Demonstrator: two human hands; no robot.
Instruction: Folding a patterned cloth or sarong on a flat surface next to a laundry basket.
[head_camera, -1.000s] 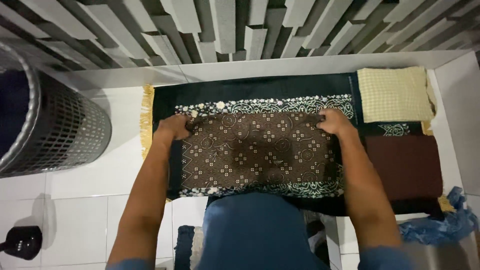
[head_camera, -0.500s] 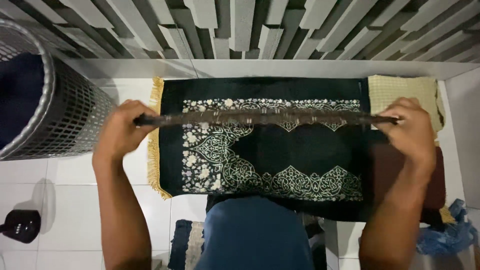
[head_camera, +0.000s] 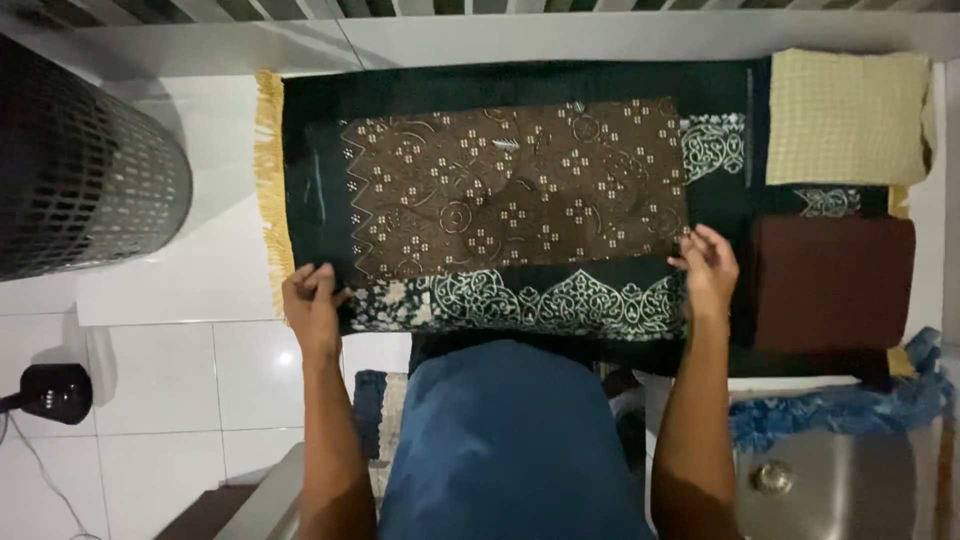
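A brown cloth (head_camera: 520, 185) with a light floral print lies spread flat on a dark green prayer rug (head_camera: 520, 300) with white ornaments and a yellow fringe. My left hand (head_camera: 312, 300) pinches the cloth's near left corner, fingers curled. At the near right corner, my right hand (head_camera: 708, 268) holds the cloth's edge with its fingertips. Both forearms reach forward on either side of my blue-clad knee (head_camera: 510, 440).
A folded pale yellow checked cloth (head_camera: 850, 115) and a folded dark brown cloth (head_camera: 835, 280) lie at the right. A grey mesh basket (head_camera: 90, 170) stands at the left. Below it sits a small black device (head_camera: 55, 392); at the lower right, blue plastic (head_camera: 840, 410) and a metal surface (head_camera: 840, 480).
I lifted the brown cloth off the rug, stretched it taut in the air, then laid it down flat farther away. My hands now sit at its near corners.
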